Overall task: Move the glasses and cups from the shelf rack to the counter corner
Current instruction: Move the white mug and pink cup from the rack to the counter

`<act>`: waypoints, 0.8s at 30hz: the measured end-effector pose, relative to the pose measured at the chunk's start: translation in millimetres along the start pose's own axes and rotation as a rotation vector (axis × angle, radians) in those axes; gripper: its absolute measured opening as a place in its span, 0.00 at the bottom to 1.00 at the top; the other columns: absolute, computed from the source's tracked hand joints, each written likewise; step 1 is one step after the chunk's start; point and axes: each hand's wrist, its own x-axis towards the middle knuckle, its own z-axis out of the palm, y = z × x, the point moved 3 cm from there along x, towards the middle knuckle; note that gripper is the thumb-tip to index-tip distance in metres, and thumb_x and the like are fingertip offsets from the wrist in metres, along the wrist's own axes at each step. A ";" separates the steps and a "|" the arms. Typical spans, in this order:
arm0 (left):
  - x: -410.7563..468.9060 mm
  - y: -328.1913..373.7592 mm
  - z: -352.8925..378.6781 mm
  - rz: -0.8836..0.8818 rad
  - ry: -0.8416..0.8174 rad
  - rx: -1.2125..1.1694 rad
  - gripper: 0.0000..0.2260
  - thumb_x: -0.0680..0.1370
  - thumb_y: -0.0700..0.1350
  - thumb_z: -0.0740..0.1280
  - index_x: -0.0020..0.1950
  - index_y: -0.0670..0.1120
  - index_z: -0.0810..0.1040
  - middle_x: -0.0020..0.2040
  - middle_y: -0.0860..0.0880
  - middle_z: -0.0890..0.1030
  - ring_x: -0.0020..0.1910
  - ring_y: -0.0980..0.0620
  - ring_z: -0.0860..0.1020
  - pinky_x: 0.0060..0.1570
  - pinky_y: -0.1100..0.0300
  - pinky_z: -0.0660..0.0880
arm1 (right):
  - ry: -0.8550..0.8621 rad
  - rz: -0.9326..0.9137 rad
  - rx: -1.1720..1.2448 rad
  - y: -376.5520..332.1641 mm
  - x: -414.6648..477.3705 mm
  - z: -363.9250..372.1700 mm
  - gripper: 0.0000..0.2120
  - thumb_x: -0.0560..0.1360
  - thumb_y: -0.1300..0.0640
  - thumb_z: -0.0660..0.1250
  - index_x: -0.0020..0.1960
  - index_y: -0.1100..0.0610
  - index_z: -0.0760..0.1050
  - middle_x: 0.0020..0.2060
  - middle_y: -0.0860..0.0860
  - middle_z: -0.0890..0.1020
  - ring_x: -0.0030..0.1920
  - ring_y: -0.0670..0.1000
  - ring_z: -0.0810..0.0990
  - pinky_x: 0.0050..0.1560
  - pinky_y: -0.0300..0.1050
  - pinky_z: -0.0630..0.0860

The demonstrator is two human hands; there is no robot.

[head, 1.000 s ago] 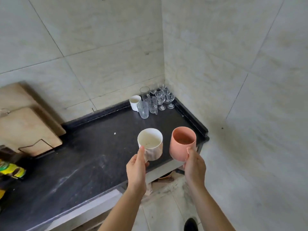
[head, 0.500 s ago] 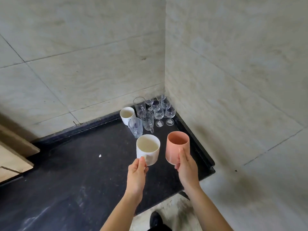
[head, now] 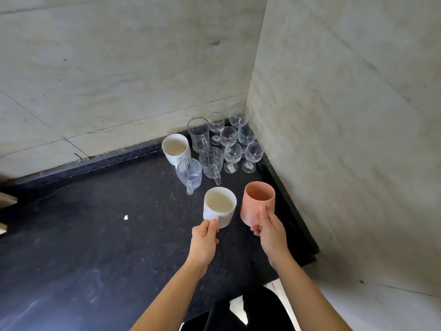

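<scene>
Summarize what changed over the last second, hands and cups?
Both hands carried their cups toward the corner cluster: left hand holding the white mug, right hand the pink cup. Nothing released. The corner glasses and second white cup stayed put.

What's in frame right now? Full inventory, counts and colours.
stemmed glasses: six, clear, packed into the counter corner
tall glass mug: one, clear, left of the stemmed glasses
patterned glass mugs: two, clear, front of the cluster
white cup: one, on the counter by the back wall
white mug: one, held by its handle
pink cup: one, held, right of the white mug
counter: one, black
walls: two, pale tile, meeting at the corner
left hand: on the white mug
right hand: on the pink cup
</scene>
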 end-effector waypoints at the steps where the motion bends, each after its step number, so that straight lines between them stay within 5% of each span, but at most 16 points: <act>1: 3.1 -2.2 3.0 -0.028 0.012 -0.001 0.16 0.85 0.49 0.57 0.41 0.45 0.73 0.37 0.52 0.71 0.37 0.56 0.68 0.38 0.64 0.71 | -0.011 0.014 -0.013 1.8 6.6 1.9 0.23 0.85 0.42 0.53 0.71 0.55 0.72 0.44 0.53 0.82 0.45 0.49 0.81 0.45 0.41 0.76; 7: 18.3 -11.7 22.4 -0.091 0.077 0.011 0.17 0.85 0.51 0.56 0.41 0.45 0.72 0.38 0.50 0.72 0.39 0.54 0.71 0.43 0.63 0.74 | -0.051 0.027 -0.051 3.5 28.6 2.7 0.23 0.85 0.42 0.52 0.67 0.55 0.74 0.50 0.52 0.82 0.49 0.49 0.81 0.51 0.43 0.79; 10: 28.1 -10.5 31.6 -0.087 0.096 0.005 0.16 0.85 0.51 0.57 0.41 0.46 0.73 0.38 0.50 0.73 0.39 0.55 0.73 0.38 0.69 0.74 | -0.068 0.030 -0.043 4.1 36.9 1.4 0.23 0.84 0.41 0.52 0.66 0.55 0.75 0.49 0.54 0.83 0.46 0.48 0.82 0.45 0.38 0.77; 15: 41.8 -14.0 41.1 -0.107 0.065 0.076 0.16 0.85 0.51 0.57 0.44 0.44 0.76 0.42 0.48 0.80 0.42 0.54 0.80 0.41 0.63 0.71 | -0.085 0.008 -0.042 11.8 43.5 -2.3 0.22 0.84 0.41 0.53 0.65 0.54 0.75 0.52 0.54 0.83 0.41 0.40 0.82 0.38 0.31 0.76; 24: 58.1 -6.9 58.4 -0.103 0.025 0.046 0.15 0.85 0.48 0.58 0.45 0.43 0.77 0.40 0.48 0.78 0.41 0.52 0.78 0.46 0.58 0.78 | -0.120 0.093 -0.050 11.6 77.7 -5.6 0.13 0.86 0.45 0.54 0.59 0.49 0.74 0.65 0.53 0.75 0.54 0.47 0.80 0.55 0.46 0.79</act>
